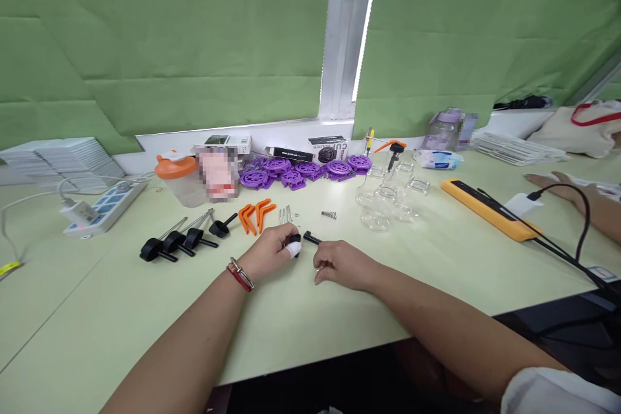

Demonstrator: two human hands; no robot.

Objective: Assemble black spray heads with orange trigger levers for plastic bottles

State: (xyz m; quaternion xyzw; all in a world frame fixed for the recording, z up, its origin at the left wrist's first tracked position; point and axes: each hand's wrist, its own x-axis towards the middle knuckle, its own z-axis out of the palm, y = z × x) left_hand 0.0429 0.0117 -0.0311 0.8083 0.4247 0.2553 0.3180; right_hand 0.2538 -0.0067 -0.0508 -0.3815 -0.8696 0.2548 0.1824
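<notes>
Green fabric blinds hang behind a pale green table, where a cluster of small clear glass jars stands empty beside a clear shaker cup with an orange lid, whose contents I cannot make out. Near the table's middle the left hand, a white wrap on one fingertip, pinches a small black plastic part, while the right hand rests loosely curled just beside a short black rod lying on the table. Orange angled plastic pieces, thin metal pins, a small metal spring, black-knobbed metal stems and purple plastic wheels lie beyond the hands, and another person's hand rests at the right past a long yellow bar.
</notes>
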